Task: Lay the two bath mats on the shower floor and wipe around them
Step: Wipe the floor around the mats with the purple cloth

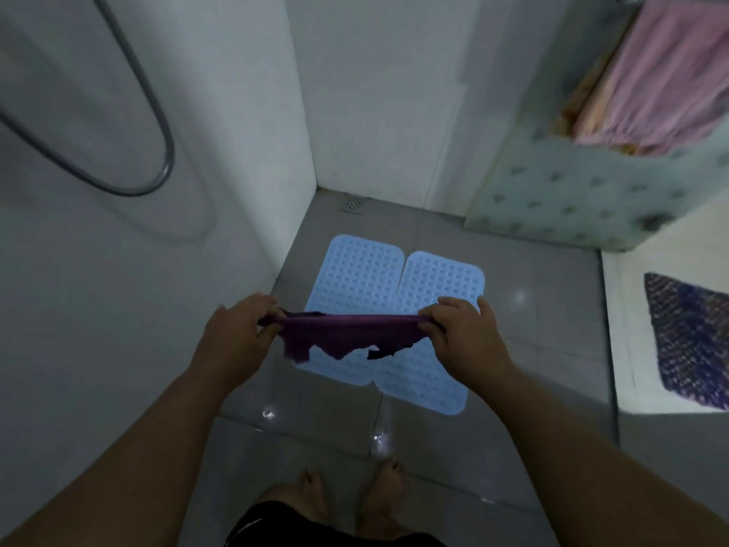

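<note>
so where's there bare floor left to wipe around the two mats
Bare grey floor lies right of the right mat, toward the drain, and near the feet. Tightest: the left mat nearly meets the wall.

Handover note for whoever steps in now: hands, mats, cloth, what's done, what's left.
Left hand: pinches the left end of the purple cloth.
Right hand: pinches the right end; the cloth hangs stretched between both hands, in the air above the mats, not on the floor.
Left blue bath mat and right blue bath mat: flat on the grey shower floor, side by side, long edges meeting, near the corner with the floor drain.
Done: both mats laid.
Left: wipe the tiles around the mats; the cloth is not yet on the floor.
</note>
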